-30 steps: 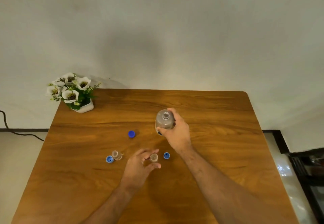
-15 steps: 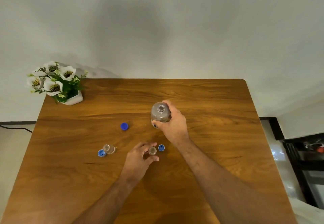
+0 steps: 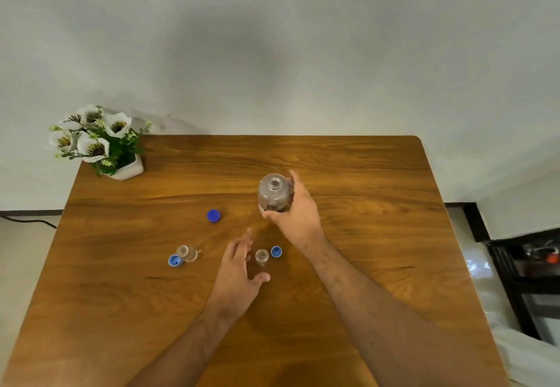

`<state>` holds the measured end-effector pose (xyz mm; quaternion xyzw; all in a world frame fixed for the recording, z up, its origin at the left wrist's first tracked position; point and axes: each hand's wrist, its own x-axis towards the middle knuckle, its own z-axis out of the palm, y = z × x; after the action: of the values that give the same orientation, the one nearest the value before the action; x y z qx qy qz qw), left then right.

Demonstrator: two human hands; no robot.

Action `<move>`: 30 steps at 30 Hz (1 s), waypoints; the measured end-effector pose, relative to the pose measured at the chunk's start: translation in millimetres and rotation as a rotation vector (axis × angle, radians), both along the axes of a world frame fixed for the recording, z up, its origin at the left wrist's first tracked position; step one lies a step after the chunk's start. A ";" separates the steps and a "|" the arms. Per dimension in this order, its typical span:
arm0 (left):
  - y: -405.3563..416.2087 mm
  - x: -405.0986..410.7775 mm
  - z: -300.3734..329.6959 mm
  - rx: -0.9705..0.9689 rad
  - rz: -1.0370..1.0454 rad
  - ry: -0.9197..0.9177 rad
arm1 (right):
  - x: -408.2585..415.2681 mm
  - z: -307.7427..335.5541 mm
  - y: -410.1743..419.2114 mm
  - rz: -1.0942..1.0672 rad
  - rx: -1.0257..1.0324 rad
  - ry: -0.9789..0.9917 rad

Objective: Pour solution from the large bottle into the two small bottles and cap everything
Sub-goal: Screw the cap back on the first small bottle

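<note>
Right hand (image 3: 295, 215) grips the uncapped large bottle (image 3: 273, 193) above the wooden table (image 3: 378, 235). Left hand (image 3: 239, 268) is spread, fingers straight, just beside one open small bottle (image 3: 261, 257), holding nothing; the other small bottle (image 3: 186, 253) stands further left, with three blue caps (image 3: 213, 215) lying loose.

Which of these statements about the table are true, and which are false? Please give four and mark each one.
1. The right hand holds the large bottle. True.
2. The large bottle has its cap on. False: its mouth is open, and a blue cap lies on the table.
3. The left hand grips a small bottle. False: its fingers are straight beside it.
4. Both small bottles are uncapped. True.
</note>
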<state>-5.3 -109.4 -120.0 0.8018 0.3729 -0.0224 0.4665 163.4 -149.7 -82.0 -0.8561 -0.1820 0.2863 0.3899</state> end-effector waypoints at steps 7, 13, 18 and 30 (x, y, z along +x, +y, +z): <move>-3.9 -14.8 21.9 0.131 0.034 -0.082 | -11.0 6.1 -25.1 0.003 -0.143 -0.060; -1.3 -34.3 48.3 0.228 0.079 -0.243 | -30.7 32.1 -43.8 -0.024 -0.111 -0.104; 19.5 -63.1 74.4 0.344 0.123 -0.312 | -63.2 45.6 -30.9 -0.058 0.028 -0.074; 64.2 -138.2 50.4 0.265 0.273 -0.049 | -146.3 15.9 19.9 0.117 0.016 -0.064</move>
<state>-143.5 -45.2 -69.6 0.7984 0.4664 0.1101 0.3646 17.1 -129.9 -66.2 -0.8496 -0.2462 0.2797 0.3733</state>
